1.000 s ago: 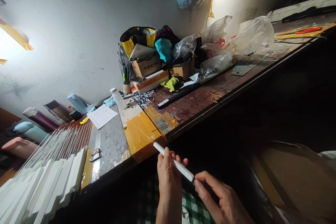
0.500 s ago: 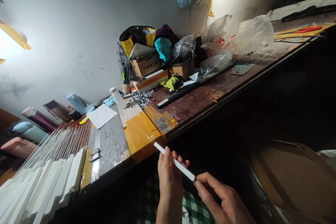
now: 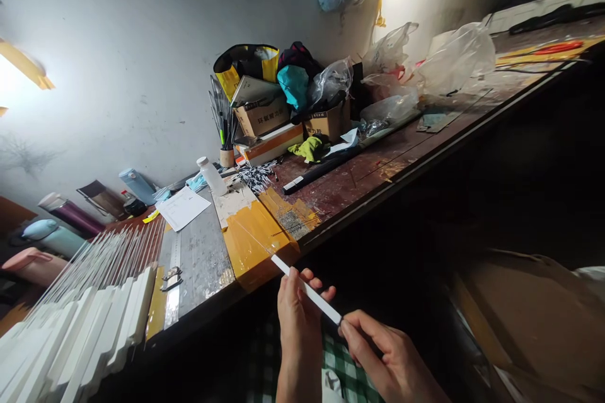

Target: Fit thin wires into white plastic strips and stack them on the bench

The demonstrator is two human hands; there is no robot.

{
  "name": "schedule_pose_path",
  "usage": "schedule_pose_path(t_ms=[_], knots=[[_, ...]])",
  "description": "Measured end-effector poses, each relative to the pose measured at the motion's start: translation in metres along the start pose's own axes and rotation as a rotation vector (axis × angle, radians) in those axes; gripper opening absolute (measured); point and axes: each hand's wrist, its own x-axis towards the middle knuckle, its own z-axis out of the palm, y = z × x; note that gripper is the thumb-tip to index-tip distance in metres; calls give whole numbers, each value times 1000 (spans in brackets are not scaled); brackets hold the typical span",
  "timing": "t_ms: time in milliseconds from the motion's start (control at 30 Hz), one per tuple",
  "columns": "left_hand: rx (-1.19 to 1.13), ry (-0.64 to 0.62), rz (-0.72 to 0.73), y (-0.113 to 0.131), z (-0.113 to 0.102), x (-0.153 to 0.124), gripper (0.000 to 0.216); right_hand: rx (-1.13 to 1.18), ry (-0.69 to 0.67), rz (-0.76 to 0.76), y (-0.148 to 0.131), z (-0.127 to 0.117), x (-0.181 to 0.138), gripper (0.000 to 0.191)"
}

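Note:
My left hand (image 3: 295,318) is closed round a thin white stick (image 3: 306,289), held just below the front edge of the workbench (image 3: 359,186). My right hand (image 3: 385,359) pinches the stick's lower right end with thumb and forefinger. The stick slants from upper left to lower right. A row of similar white sticks (image 3: 80,321) lies fanned out on the bench at the far left, apart from both hands.
A steel ruler (image 3: 174,283), a sheet of paper (image 3: 183,208) and a small white bottle (image 3: 212,177) lie on the bench. Cardboard boxes (image 3: 265,119), bags and a cup of rods (image 3: 225,132) crowd the wall. Flasks (image 3: 57,227) stand at the left. A cardboard box (image 3: 524,321) sits at lower right.
Both hands and the white stick have shifted slightly left and a little up. The grip on it looks the same.

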Motion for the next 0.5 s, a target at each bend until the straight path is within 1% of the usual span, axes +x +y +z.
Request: schedule_pose_path(t_ms=[167, 300, 433, 500], knots=[[10, 13, 16, 0, -2, -3, 15, -8, -20, -13, -3, 4, -2, 31], [-29, 1, -35, 0, -5, -7, 19, 14, -50, 19, -4, 3, -4, 34], [-48, 5, -28, 1, -7, -10, 13, 46, -87, 35, -6, 1, -6, 34], [-24, 13, -25, 1, -6, -10, 11, 62, -74, 28, -7, 1, -6, 30]])
